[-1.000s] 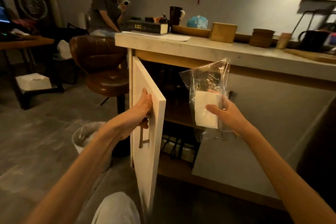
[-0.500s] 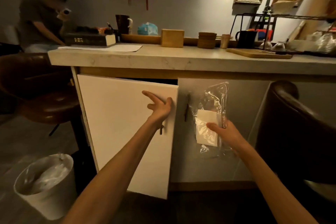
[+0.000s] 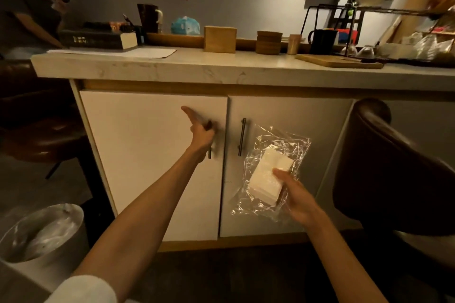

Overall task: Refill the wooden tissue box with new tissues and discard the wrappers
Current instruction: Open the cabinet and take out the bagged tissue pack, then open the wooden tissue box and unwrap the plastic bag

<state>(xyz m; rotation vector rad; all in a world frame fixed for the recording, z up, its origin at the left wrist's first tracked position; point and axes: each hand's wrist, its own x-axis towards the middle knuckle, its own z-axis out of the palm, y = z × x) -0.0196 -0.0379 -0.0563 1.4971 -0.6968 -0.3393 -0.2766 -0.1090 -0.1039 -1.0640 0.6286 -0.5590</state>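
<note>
Closed now, the white cupboard door (image 3: 152,165) meets the left hand (image 3: 202,136) curled around its handle, while the right hand (image 3: 299,200) pinches the clear-wrapped white tissue pack (image 3: 268,178), ready for refilling.

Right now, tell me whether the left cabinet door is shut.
Shut: the left cabinet door sits flush beside its neighbour, left hand at its handle.

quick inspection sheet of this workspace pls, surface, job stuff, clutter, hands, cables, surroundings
surface: countertop, mostly bare in front.
job's things: wooden tissue box on the counter; tissue pack in clear wrapper; lined bin on the floor.
clutter: books, mugs, wooden cups, cutting board.
grippers: left hand at the shut cabinet door; right hand holds the pack.
cables: nothing seen.
surroundings: seated person, stools, framed pictures.
</note>
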